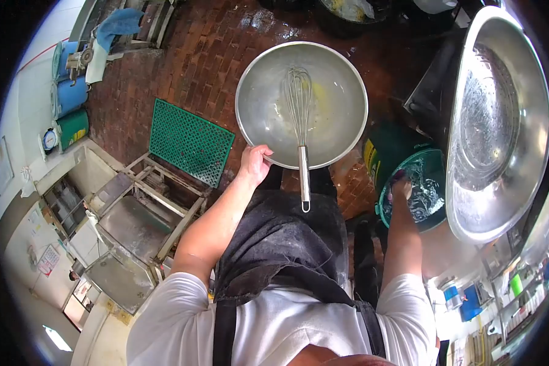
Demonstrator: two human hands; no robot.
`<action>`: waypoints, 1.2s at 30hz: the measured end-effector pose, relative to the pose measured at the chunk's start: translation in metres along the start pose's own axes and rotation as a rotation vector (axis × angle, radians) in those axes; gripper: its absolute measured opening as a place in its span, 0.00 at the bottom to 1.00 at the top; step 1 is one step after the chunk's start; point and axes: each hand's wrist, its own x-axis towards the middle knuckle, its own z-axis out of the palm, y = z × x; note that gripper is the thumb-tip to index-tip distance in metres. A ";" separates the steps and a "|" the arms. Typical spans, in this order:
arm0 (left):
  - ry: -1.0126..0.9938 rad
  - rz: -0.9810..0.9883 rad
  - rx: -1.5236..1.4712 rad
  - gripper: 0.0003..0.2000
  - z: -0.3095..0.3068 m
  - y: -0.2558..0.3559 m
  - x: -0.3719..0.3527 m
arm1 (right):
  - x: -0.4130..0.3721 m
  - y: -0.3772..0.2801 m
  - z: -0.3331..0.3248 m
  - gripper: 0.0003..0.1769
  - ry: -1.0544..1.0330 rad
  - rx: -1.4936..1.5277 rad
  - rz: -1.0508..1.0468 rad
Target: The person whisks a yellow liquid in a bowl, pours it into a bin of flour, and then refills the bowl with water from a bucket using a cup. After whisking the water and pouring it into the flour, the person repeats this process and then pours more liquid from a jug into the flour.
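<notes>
My left hand (256, 163) grips the near left rim of a large metal mixing bowl (338, 116), thumb over the edge. A wire whisk (299, 110) leans in the bowl, its metal handle jutting over the near rim toward my apron. Yellowish residue marks the bowl's inside. On the right, my right hand (401, 188) reaches down into a green bucket (381, 204) of rippling water. Its fingers look closed around something small and pinkish-purple that I cannot make out.
A big shiny metal basin (500, 122) stands close on the right, beside the bucket. A green perforated mat (189, 140) lies on the brick floor (195, 67). Metal-framed equipment (137, 213) stands at the left. Blue containers (72, 94) line the left wall.
</notes>
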 end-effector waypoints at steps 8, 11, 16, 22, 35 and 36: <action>-0.033 0.058 0.086 0.19 -0.010 -0.015 0.024 | -0.038 0.017 0.026 0.14 0.416 0.761 0.146; -0.054 0.023 0.117 0.22 -0.004 -0.010 0.027 | -0.069 0.021 -0.017 0.13 0.742 0.678 -0.076; -0.066 0.009 0.146 0.28 0.018 -0.007 0.033 | -0.148 -0.007 -0.175 0.12 0.834 0.483 -0.213; -0.158 0.014 0.161 0.30 0.052 -0.003 0.046 | -0.169 -0.062 -0.276 0.14 0.703 0.370 -0.496; -0.209 0.073 0.167 0.30 0.057 0.032 0.083 | -0.132 -0.203 -0.400 0.30 0.258 -0.010 -0.803; -0.198 0.079 0.172 0.30 0.056 0.034 0.082 | -0.125 -0.210 -0.400 0.33 0.269 -0.046 -0.814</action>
